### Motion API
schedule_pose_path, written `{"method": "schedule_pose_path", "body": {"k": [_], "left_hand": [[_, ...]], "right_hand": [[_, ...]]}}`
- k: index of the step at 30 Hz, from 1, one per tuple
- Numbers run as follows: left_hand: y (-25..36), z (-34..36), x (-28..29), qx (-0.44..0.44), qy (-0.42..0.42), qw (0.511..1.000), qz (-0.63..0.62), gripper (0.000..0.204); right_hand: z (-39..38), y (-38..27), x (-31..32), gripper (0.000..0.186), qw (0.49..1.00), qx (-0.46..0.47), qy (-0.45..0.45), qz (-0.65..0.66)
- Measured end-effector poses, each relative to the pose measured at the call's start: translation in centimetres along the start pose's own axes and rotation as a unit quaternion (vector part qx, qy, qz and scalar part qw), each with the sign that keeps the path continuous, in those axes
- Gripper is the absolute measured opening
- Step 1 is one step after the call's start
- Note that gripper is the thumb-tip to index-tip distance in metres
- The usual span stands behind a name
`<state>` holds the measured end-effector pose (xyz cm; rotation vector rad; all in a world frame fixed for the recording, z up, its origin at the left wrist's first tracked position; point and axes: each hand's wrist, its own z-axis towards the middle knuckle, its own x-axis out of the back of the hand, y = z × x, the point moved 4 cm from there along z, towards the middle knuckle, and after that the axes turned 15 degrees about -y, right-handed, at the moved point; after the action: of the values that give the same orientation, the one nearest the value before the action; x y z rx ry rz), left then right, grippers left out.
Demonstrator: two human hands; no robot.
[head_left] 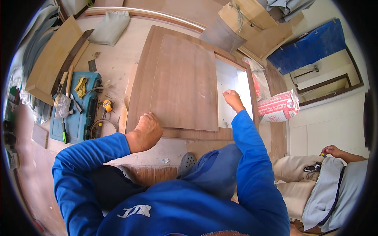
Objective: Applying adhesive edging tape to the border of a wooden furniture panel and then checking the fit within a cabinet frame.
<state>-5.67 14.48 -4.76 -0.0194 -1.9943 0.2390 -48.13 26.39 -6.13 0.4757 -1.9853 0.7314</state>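
Observation:
A brown wood-grain cabinet (149, 78) lies on the floor in front of me. A loose wood-grain panel (189, 86) covers part of its top, leaving a white inner compartment (224, 74) exposed on the right. My left hand (145, 131) is closed at the cabinet's near left corner, its fingers curled under so that anything in them is hidden. Over the exposed compartment, beside the panel's right edge, my right hand (234, 100) has its fingers pinched together. Whatever it may hold is too small to make out.
At left, a teal tool case (86, 114) carries a trowel (63, 105), a hammer and yellow gloves (80, 87), with a tape measure (106, 105) beside it. Cement bags (277, 107) stand right of the cabinet. Another person (334, 181) is at lower right. Boards lean at far left.

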Motion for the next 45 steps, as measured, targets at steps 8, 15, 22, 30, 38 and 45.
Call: {"method": "schedule_pose_path", "body": {"k": [8,15,22,30,38,45], "left_hand": [[-2.9,0.2,-2.6,0.011,0.047,0.997,-0.065,0.04],[-2.5,0.6,-1.2,-0.018,-0.073,0.991,-0.111,0.046],[-2.7,1.3,-3.3,-0.009,0.1,0.991,-0.084,0.054],[-2.9,2.0,-3.6,0.025,0.087,0.994,-0.062,0.057],[-7.1,3.6,-0.5,-0.004,0.024,0.964,-0.264,0.054],[-18.7,14.8,1.3,0.04,0.222,0.954,-0.199,0.05]], "right_hand": [[1.1,2.5,-6.0,0.033,0.909,-0.016,-0.253,0.33],[1.7,1.1,-6.1,0.029,0.906,-0.02,-0.254,0.339],[2.1,-0.1,-6.5,0.035,0.856,-0.015,-0.212,0.47],[2.2,-0.3,-6.3,0.033,0.878,-0.006,-0.199,0.435],[2.2,0.3,-5.9,0.035,0.869,-0.017,-0.191,0.456],[2.6,-0.8,-5.7,0.053,0.906,-0.056,-0.191,0.375]]}}
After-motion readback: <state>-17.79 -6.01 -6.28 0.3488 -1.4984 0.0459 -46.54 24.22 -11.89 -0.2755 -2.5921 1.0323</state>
